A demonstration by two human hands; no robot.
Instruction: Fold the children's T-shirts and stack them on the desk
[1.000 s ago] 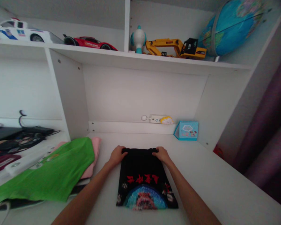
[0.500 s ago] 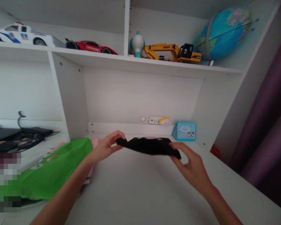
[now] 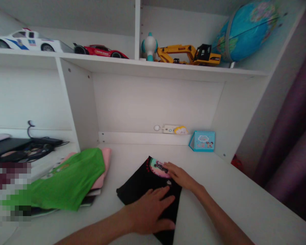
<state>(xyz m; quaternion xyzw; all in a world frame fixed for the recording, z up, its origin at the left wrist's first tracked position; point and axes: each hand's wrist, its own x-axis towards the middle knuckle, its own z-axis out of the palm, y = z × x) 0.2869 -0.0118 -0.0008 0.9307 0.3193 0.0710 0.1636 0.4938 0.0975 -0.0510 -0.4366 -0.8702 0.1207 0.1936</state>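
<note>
A folded black garment [image 3: 135, 183] with a round pastel print and red lettering lies on the white desk [image 3: 209, 214], turned at an angle. My left hand [image 3: 150, 211] rests flat on its near part, fingers spread. Over the far right edge, my right hand [image 3: 180, 175] lies with its fingers stretched across the round print. Both hands press on the cloth from above and grip nothing. Part of the garment is hidden under them, and its near end runs out of the picture.
To the left, a green garment [image 3: 73, 177] lies over a pink cloth [image 3: 107, 160] and other items. A blue desk calendar [image 3: 204, 141] and a power strip [image 3: 169, 129] stand at the back. The shelf above holds a toy excavator [image 3: 193, 53], toy cars and a globe [image 3: 250, 32].
The black garment, held up in the air by both hands before, now lies on the desk. My hands have let go of its edges and moved onto its top.
</note>
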